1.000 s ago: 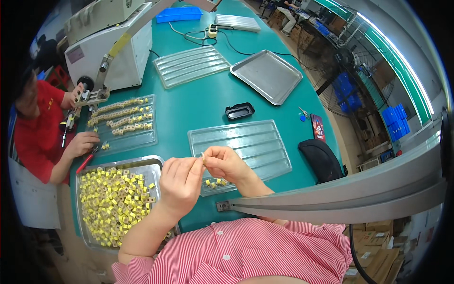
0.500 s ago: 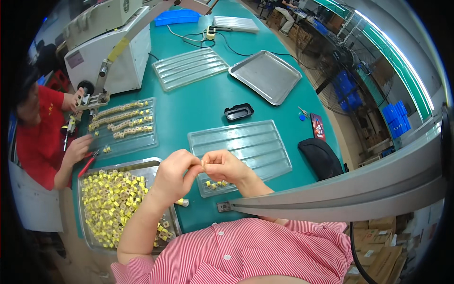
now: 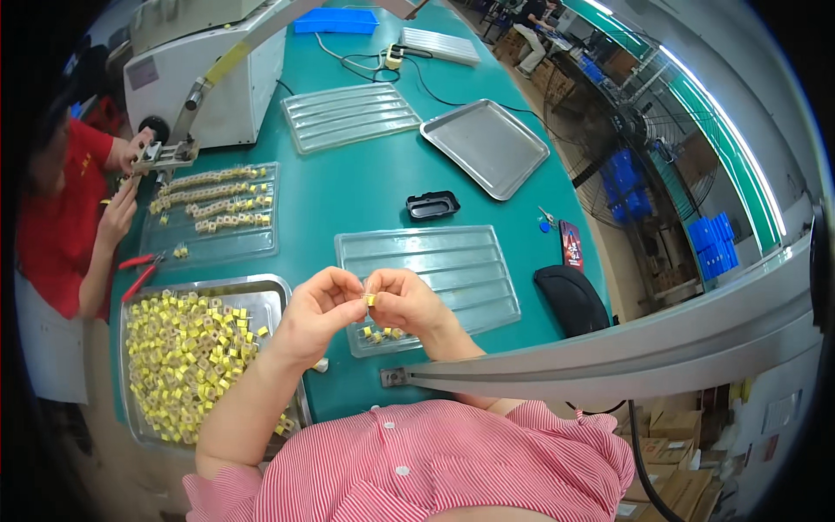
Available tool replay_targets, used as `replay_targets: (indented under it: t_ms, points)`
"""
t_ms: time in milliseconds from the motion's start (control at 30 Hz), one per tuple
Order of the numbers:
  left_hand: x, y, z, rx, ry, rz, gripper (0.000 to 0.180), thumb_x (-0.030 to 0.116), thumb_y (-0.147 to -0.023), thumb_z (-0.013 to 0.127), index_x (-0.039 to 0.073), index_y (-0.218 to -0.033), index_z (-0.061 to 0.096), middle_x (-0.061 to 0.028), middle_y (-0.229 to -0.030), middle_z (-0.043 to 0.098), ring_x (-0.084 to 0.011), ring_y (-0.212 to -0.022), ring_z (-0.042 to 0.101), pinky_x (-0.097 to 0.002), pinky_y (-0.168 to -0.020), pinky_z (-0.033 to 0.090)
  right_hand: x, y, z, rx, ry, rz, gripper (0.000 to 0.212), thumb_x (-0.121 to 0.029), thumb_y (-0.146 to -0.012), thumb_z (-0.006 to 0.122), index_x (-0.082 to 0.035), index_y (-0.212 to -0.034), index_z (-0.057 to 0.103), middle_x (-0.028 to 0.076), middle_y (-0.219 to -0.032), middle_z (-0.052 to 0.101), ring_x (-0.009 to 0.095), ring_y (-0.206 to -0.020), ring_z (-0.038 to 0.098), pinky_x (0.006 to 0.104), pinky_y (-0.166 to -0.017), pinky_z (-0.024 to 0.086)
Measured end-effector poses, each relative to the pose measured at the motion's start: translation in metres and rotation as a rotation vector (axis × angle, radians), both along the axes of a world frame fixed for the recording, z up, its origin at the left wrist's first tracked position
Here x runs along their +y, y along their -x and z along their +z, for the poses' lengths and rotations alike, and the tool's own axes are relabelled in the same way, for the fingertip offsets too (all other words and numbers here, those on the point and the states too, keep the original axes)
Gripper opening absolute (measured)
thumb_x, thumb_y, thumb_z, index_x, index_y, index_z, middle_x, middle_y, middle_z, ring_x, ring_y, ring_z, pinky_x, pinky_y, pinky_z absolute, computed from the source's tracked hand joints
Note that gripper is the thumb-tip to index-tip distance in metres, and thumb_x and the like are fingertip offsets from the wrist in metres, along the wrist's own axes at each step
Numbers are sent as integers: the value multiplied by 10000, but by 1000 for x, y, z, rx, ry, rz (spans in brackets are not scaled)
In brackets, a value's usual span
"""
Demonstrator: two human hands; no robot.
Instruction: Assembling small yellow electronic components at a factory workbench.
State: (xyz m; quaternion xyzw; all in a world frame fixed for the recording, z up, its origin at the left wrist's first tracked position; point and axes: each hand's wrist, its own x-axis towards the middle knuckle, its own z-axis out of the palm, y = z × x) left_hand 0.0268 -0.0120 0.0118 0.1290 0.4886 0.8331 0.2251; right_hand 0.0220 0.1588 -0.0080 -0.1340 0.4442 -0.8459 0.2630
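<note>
Green table [image 3: 348, 187]; at my left a metal tray [image 3: 272, 306] with a deep heap of yellow-and-tan parts [image 3: 187, 365], so I judge most of the lot is left, and before me a clear ribbed tray [image 3: 435, 261] with most channels bare. My left hand [image 3: 313, 317] brings thumb and fingertips up to the piece, grip or mere touch I cannot tell; my right hand [image 3: 407, 300] pinches it. Done, apparently: a small cluster [image 3: 383, 334] in the nearest channel; in work: one yellow piece [image 3: 371, 300] above that tray's near left corner.
</note>
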Motion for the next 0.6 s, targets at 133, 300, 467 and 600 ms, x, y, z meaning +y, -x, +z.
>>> replay_targets:
  t_ms: [133,300,467,600]
  points:
    - [2,-1,-3,-14,-45,-9,162,37,-739,585,12,-872,497,-34,-803,518,-94,-728,505,-230,-665,431,2,0,-4,29,7,3,68,-87,-775,562,-27,-777,530,-1,-585,498,29,-427,367,169,-370,261]
    - [5,-3,1,49,13,29,152,11,-735,574,5,-862,490,-40,-791,525,-88,-712,512,-218,-637,437,6,1,0,53,-50,-3,79,-91,-760,585,-33,-768,532,-10,-604,509,14,-450,373,154,-383,258]
    - [6,-6,5,92,78,77,135,-9,-734,554,1,-849,485,-43,-764,531,-85,-671,525,-205,-599,440,7,1,3,111,-138,-36,73,-81,-753,591,-35,-760,535,1,-642,542,-2,-468,376,145,-387,251]
    - [7,-5,6,83,109,64,131,23,-742,556,13,-840,468,-58,-761,521,-131,-668,539,-245,-614,450,8,1,9,161,-195,-47,68,-65,-748,591,-24,-763,539,14,-677,566,2,-499,416,143,-403,274]
